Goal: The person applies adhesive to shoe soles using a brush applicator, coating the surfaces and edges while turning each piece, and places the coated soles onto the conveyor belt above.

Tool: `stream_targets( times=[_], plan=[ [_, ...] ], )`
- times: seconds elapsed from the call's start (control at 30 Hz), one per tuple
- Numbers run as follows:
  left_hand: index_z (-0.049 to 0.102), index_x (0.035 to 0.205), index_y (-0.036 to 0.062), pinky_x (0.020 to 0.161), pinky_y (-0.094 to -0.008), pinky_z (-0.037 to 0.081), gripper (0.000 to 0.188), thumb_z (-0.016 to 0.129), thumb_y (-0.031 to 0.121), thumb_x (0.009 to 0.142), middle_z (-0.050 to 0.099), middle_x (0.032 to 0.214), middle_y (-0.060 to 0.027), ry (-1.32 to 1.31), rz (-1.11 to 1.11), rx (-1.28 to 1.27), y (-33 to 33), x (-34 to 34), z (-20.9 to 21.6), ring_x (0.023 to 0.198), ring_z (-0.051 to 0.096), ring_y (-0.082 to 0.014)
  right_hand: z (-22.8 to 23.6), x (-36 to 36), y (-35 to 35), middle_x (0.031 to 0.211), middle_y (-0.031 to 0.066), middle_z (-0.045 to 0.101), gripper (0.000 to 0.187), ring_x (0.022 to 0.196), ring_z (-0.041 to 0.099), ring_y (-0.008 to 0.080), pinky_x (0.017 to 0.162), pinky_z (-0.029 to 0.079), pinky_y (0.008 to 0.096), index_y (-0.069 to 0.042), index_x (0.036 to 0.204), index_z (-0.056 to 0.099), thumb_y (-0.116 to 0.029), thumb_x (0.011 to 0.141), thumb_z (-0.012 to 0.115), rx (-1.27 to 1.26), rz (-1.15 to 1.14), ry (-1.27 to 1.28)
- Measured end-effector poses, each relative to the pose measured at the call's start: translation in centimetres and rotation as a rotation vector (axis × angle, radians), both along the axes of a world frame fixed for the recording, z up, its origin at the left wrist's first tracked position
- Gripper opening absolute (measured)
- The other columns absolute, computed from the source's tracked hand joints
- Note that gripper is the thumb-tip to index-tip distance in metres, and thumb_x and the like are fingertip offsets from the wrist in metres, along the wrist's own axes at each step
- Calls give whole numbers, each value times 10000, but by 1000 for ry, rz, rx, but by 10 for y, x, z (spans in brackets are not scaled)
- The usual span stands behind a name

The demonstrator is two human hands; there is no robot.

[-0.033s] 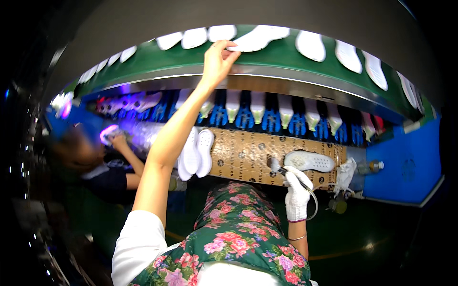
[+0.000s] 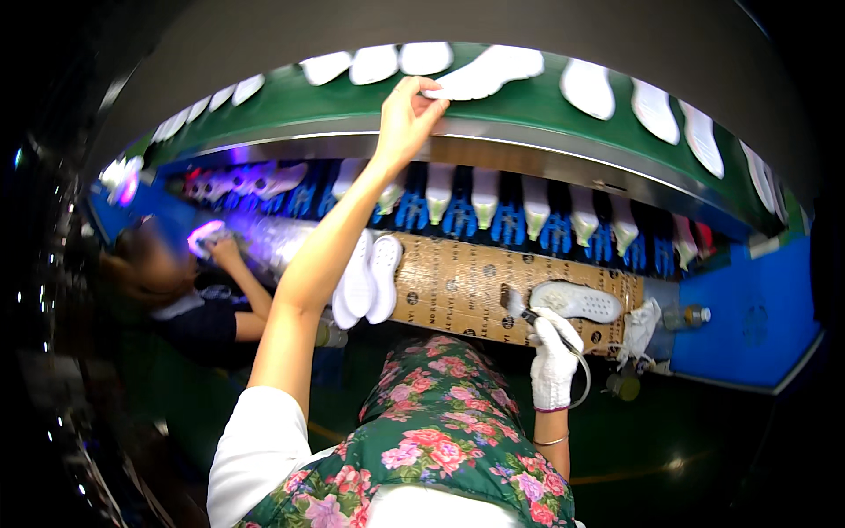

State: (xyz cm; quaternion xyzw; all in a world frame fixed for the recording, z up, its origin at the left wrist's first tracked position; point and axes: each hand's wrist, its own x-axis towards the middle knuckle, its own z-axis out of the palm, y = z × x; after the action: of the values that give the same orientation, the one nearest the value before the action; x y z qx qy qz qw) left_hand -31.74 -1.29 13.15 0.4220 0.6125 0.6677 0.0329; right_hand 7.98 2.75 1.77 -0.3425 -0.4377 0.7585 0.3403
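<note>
My bare left hand [image 2: 409, 121] reaches up to the green belt [image 2: 352, 106] and pinches the narrow end of a white shoe sole [image 2: 495, 70]. The sole lies tilted across the belt, among other white soles. My right hand [image 2: 553, 356], in a white glove, grips a brush [image 2: 516, 304] with pale bristles; a thin tube loops beside the wrist. Close to the brush, a single grey-white sole [image 2: 591, 301] with a dotted pattern rests on the cardboard-covered ledge [image 2: 449, 286]. A few white soles [image 2: 382, 277] lie together further left, partly behind my left forearm.
Below the belt runs a row of white pieces [image 2: 485, 198] and blue holders [image 2: 508, 220]. A crumpled white cloth [image 2: 641, 330] and a bottle [image 2: 687, 316] sit at the ledge's right end. On the left, a co-worker [image 2: 198, 304] holds a purple-lit piece.
The whole view has shifted slightly, with the scene a little further right. Both hands keep their hold; the belt's soles appear slightly further right.
</note>
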Motion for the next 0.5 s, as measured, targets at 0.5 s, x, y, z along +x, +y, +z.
stream_targets(
  times=[0.5],
  plan=[
    [583,1218,6,831,-303,559,275,523,104,968,692,1074,-126,-651,41,57,-194,117,-59,910,687,-182,93,-53,-26,1086,175,685,202,990,674,264,862,570,353,51,1009,688,-8,817,698,129,398,290]
  ],
)
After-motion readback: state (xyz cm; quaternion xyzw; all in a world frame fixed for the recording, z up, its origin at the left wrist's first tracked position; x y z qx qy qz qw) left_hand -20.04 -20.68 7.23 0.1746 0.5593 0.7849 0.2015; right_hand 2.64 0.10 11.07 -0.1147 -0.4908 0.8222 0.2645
